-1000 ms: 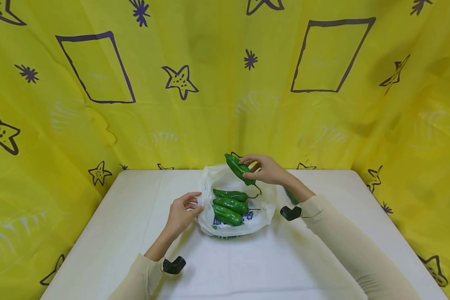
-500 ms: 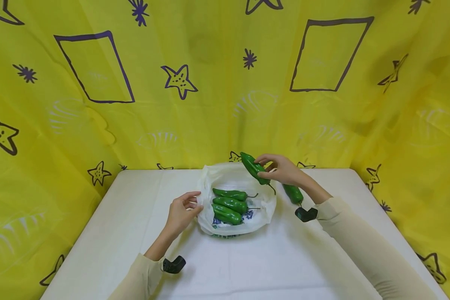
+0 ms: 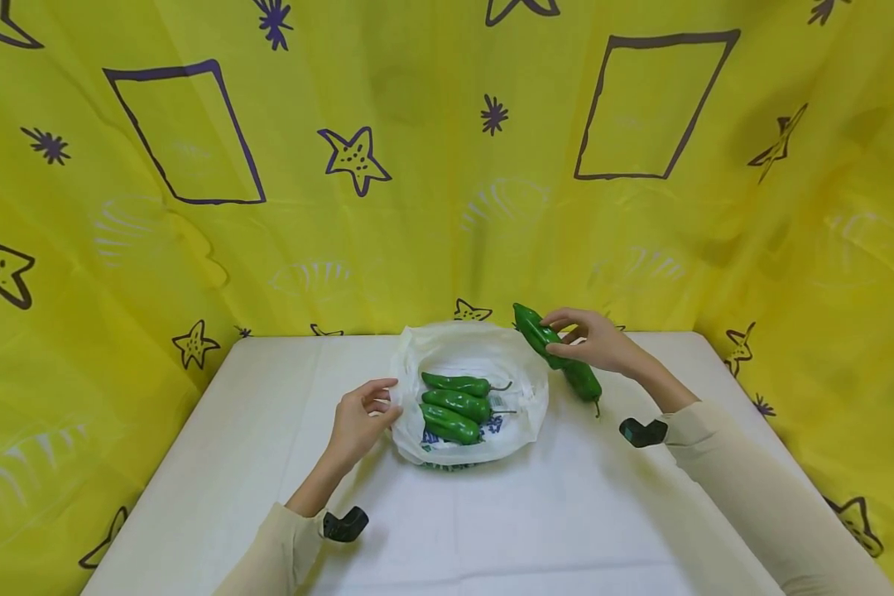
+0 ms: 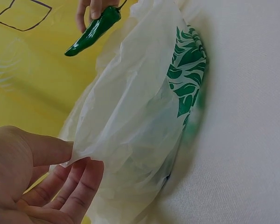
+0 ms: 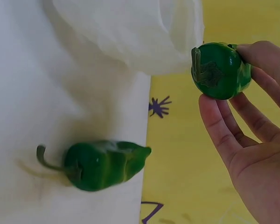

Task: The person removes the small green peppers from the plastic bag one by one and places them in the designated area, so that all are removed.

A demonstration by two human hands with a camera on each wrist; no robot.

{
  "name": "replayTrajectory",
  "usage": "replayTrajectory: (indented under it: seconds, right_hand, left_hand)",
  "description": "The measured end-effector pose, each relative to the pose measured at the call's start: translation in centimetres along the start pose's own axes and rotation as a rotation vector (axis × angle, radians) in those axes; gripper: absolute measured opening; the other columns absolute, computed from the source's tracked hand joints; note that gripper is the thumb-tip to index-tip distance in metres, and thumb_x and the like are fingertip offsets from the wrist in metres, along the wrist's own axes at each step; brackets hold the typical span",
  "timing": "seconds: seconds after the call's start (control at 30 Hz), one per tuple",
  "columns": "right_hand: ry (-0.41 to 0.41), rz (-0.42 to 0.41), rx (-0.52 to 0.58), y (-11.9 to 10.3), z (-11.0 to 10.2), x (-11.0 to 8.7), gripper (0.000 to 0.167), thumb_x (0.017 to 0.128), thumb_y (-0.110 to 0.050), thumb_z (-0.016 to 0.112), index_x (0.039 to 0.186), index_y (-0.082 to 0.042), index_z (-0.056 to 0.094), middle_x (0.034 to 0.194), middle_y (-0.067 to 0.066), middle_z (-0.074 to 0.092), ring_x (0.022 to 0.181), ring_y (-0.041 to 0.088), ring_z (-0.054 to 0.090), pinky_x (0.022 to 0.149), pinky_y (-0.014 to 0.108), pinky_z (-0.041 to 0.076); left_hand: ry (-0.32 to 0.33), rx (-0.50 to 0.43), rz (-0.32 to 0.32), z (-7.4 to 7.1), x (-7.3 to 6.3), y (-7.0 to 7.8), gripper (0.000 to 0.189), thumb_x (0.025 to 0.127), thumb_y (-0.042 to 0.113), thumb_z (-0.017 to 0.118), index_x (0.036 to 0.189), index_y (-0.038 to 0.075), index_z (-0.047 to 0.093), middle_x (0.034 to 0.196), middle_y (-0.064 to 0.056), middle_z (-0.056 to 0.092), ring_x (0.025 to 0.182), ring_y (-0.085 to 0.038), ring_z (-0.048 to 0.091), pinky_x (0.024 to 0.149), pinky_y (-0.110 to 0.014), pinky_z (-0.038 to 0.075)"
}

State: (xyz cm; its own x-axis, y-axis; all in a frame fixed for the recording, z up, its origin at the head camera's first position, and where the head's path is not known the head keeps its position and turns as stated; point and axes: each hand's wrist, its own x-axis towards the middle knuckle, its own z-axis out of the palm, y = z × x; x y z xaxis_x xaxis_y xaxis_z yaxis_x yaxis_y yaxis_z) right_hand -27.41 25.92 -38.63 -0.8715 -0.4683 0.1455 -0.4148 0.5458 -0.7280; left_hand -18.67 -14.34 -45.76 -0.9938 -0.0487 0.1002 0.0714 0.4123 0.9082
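My left hand (image 3: pixel 356 424) pinches the left rim of a white plastic bag (image 4: pixel 126 88), thumb on one side and fingers on the other. The bag lies with its mouth held wide, and three green peppers (image 3: pixel 458 403) sit side by side inside it. Up beyond the bag's right rim, my right hand (image 3: pixel 599 341) holds another green pepper (image 5: pixel 221 70) between thumb and fingertips, its stem pointing down to the right. One more green pepper (image 5: pixel 107 164) lies on the table to the right of the bag, partly overlapped by the held one in the head view.
A white-covered table (image 3: pixel 253 480) carries everything, its far edge close behind the bag. Yellow curtains (image 3: pixel 432 240) with starfish drawings hang along the back and both sides. Green leaf print (image 4: pixel 186 70) shows on the bag's outer wall.
My right hand has carried the held pepper rightward, from over the bag to past its right rim. The pepper on the table has come into fuller view. My left hand stays at the bag's rim.
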Motion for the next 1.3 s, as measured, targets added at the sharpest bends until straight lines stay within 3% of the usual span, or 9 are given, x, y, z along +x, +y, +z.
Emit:
replayTrajectory:
  seconds: [0.37, 0.83, 1.1, 1.3]
  right_hand:
    - [0.033, 0.077, -0.031, 2.0, -2.0, -2.5, 0.044, 0.095, -0.021, 0.076, 0.135, -0.008, 0.062, 0.129, 0.018, 0.063, 0.101, 0.033, 0.067, 0.079, 0.033, 0.056]
    - [0.064, 0.128, -0.065, 3.8, -3.6, -5.6, 0.05, 0.096, -0.023, 0.075, 0.14, -0.007, 0.059, 0.132, 0.022, 0.062, 0.107, 0.036, 0.066, 0.078, 0.031, 0.056]
    - [0.088, 0.159, -0.051, 5.0, -3.6, -6.5, 0.052, 0.096, -0.022, 0.075, 0.142, -0.005, 0.058, 0.135, 0.025, 0.06, 0.107, 0.036, 0.066, 0.077, 0.026, 0.056]
    - [0.112, 0.183, -0.035, 5.7, -3.2, -7.1, 0.049, 0.097, -0.026, 0.074, 0.139, -0.006, 0.06, 0.134, 0.024, 0.06, 0.102, 0.035, 0.066, 0.077, 0.03, 0.057]
  left_hand:
    - [0.011, -0.026, 0.058, 0.2, 0.1, -0.4, 0.041, 0.085, -0.004, 0.078, 0.124, 0.004, 0.072, 0.101, -0.013, 0.068, 0.086, -0.02, 0.069, 0.067, -0.018, 0.052]
    - [0.003, -0.017, 0.019, 0.3, 0.1, -0.1, 0.043, 0.086, -0.001, 0.079, 0.127, 0.006, 0.071, 0.103, -0.011, 0.068, 0.09, -0.021, 0.069, 0.07, -0.016, 0.051]
    - [0.006, -0.012, 0.016, 0.3, 0.1, 0.0, 0.042, 0.085, -0.001, 0.078, 0.126, 0.006, 0.071, 0.102, -0.011, 0.068, 0.09, -0.021, 0.069, 0.07, -0.016, 0.051]
    - [0.007, -0.012, 0.023, 0.5, 0.1, -0.1, 0.041, 0.085, -0.001, 0.078, 0.125, 0.005, 0.071, 0.102, -0.011, 0.068, 0.089, -0.021, 0.069, 0.07, -0.017, 0.051]
